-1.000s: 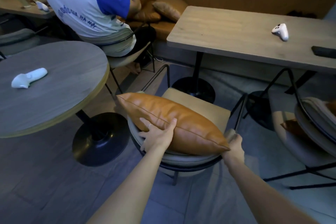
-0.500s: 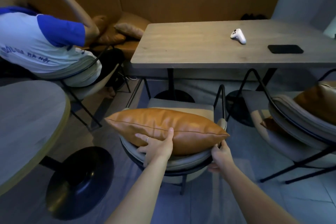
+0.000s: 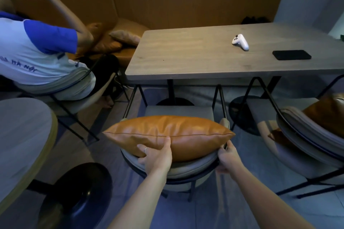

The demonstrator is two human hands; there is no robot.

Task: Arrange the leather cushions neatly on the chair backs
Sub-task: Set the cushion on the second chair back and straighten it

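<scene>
The cushion [image 3: 167,132] perches along the chair back [image 3: 195,166], lower centre of the frame; left hand [image 3: 157,157] presses it with spread fingers, right hand [image 3: 228,157] curls round the chair back's end; let go unevenly, slick leather may slide off.

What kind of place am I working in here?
Most likely a café or lounge seating area: a tan leather bench along the wall, a rectangular wooden table with a metal-framed chair facing it, and a round table nearby.
</scene>
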